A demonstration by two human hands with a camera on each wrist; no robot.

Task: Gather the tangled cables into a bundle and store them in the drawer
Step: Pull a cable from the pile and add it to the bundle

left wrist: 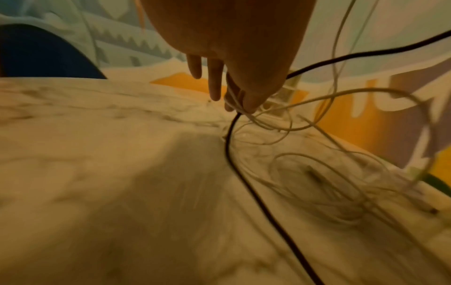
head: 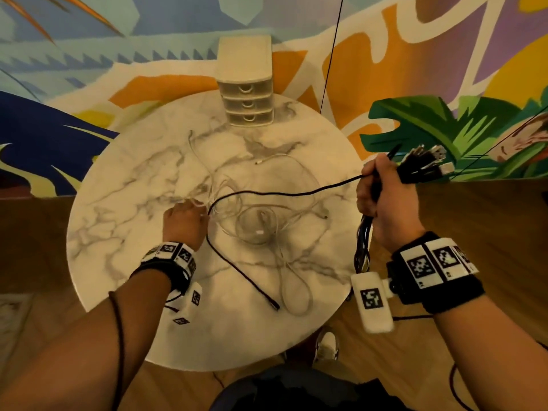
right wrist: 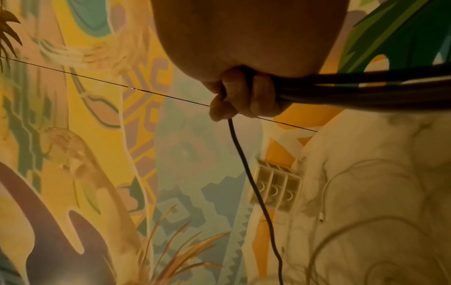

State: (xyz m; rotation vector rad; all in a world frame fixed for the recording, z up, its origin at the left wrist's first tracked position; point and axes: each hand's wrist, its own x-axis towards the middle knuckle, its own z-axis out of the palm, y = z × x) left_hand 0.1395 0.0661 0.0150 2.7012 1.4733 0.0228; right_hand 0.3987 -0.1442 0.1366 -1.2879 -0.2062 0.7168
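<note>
A tangle of white cables (head: 261, 223) (left wrist: 329, 173) lies in the middle of the round marble table (head: 133, 203). My left hand (head: 185, 221) (left wrist: 240, 108) pinches several white strands at the tangle's left side, where one black cable (head: 281, 193) (left wrist: 244, 183) also passes. That black cable runs right to my right hand (head: 382, 197) (right wrist: 234, 96), which grips a bundle of black cables (head: 421, 164) (right wrist: 366, 88) off the table's right edge, plugs sticking out upward. A small white three-drawer unit (head: 247, 96) (right wrist: 275, 189) stands at the table's far edge, its drawers closed.
A painted mural wall rises right behind the table. A thin black cord (head: 332, 54) hangs down along it beside the drawer unit. A loose white plug (head: 258, 162) lies toward the far side. Wooden floor surrounds the table; a shoe (head: 326, 345) shows below its near edge.
</note>
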